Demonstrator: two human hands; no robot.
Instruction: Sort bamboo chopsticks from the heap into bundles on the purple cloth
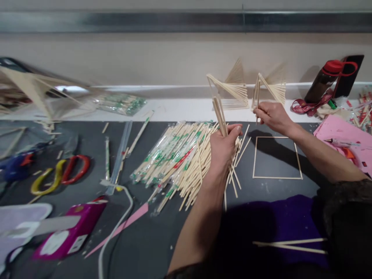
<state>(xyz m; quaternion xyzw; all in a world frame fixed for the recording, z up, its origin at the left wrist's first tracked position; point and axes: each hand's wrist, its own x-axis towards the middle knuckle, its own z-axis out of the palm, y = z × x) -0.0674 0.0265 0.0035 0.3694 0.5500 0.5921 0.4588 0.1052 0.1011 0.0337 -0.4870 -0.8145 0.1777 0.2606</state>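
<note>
Several pale sticks stand in the left hand, which is closed around their lower ends; the right hand, farther forward and to its right, pinches what looks like one thin stick. Near the left hand, to its left, spreads a heap of loose sticks. Nearer than the right hand, a square outline of sticks lies flat on the dark grey tabletop. Beyond both hands run a white ledge and a pale wall — a metallic band crosses it. Clear packets of green-printed sleeves adjoin the heap; well right of the right hand leans a red-capped bottle — its contents unclear.
</note>
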